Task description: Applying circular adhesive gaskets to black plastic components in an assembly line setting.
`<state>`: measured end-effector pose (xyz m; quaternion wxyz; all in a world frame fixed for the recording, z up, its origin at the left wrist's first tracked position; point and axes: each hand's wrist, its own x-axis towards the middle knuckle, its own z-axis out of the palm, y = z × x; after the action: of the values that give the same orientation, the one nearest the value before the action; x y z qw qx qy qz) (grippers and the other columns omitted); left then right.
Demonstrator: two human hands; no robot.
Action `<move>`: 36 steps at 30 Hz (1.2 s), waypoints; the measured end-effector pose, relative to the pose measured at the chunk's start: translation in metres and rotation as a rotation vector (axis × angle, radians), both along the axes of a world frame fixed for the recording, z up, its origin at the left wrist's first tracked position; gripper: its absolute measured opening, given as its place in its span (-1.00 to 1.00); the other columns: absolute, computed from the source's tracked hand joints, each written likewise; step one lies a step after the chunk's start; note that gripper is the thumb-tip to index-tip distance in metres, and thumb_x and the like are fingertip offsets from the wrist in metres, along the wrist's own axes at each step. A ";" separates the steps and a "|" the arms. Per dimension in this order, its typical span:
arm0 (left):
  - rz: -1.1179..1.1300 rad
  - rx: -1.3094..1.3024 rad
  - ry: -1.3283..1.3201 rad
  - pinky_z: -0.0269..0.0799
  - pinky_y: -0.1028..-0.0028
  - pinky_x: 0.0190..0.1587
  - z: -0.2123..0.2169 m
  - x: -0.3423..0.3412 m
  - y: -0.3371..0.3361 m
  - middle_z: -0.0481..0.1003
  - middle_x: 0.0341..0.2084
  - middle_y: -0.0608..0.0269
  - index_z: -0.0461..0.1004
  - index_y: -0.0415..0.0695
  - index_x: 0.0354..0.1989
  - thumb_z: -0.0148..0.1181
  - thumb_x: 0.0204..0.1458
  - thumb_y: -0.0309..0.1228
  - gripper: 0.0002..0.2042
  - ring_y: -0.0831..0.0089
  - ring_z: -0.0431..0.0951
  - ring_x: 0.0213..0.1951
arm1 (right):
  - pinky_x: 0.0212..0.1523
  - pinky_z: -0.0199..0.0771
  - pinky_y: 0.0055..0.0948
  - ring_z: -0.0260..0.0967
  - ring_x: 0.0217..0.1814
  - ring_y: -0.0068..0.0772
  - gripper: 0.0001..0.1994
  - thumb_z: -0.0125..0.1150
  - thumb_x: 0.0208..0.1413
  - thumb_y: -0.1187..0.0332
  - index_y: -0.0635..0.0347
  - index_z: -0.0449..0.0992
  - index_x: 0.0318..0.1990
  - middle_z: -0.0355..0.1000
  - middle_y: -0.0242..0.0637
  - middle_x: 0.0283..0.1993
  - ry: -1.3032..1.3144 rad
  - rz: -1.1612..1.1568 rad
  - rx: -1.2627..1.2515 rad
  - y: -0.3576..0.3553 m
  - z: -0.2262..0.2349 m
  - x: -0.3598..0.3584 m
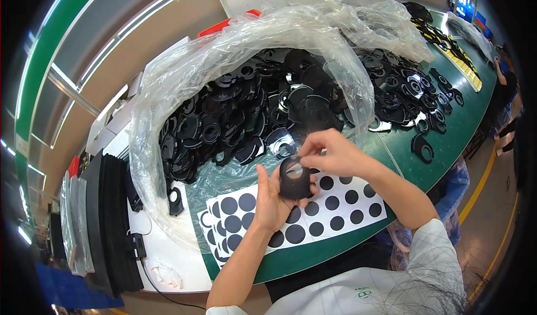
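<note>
My left hand (271,204) holds a black plastic part (295,187) with a large round opening, its fingers wrapped around the part's lower side. The thumb and index finger of my right hand (337,155) are pinched together at the part's upper right edge. Whatever that pinch holds is too small to make out. A pale gleam shows in the round opening. Beneath both hands lie white sheets (362,203) with rows of round black stickers, overlapping in a stack toward the left.
A big heap of similar black parts (224,119) fills an opened clear plastic bag (151,97) beyond my hands. More parts (400,88) lie loose on the green table (442,153) at the right. Black boards (106,220) stand at the left. A person (506,85) is at the far right.
</note>
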<state>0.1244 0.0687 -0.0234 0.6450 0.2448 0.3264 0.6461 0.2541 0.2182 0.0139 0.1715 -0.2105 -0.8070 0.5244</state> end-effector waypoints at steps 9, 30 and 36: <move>0.756 -0.269 1.293 0.41 0.34 -0.14 0.031 -0.094 -0.041 0.48 -0.25 0.01 0.43 -0.29 -0.15 0.09 0.13 -0.33 -0.74 0.22 0.52 -0.22 | -0.34 0.45 -0.66 0.36 -0.31 -0.67 -0.85 0.21 0.12 0.38 0.17 0.48 -0.18 0.42 -0.45 -0.34 1.106 -0.803 -0.886 0.083 0.008 0.041; 0.961 -0.367 1.452 0.41 0.29 -0.21 0.050 -0.107 -0.073 0.41 -0.24 -0.03 0.19 -0.25 0.03 0.12 0.04 -0.40 -0.59 0.20 0.47 -0.22 | -0.12 0.40 -0.21 0.38 -0.13 -0.01 -0.52 0.52 -0.37 0.26 0.38 0.46 -0.31 0.42 -0.05 -0.26 -0.444 0.126 0.636 -0.022 -0.006 0.008; 0.250 -0.030 -0.227 0.42 0.15 -0.18 0.036 -0.030 -0.024 0.36 -0.03 -0.04 0.21 -0.18 0.17 -0.21 0.08 -0.16 -0.49 0.07 0.41 -0.06 | -0.13 0.37 -0.21 0.35 -0.10 -0.03 -0.54 0.54 -0.41 0.27 0.34 0.44 -0.37 0.41 -0.07 -0.27 -0.495 0.230 0.483 -0.005 -0.004 0.005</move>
<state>0.0943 0.0447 0.0129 0.5957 0.1182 0.2891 0.7400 0.2594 0.2132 0.0098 -0.0443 -0.1924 -0.9431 0.2674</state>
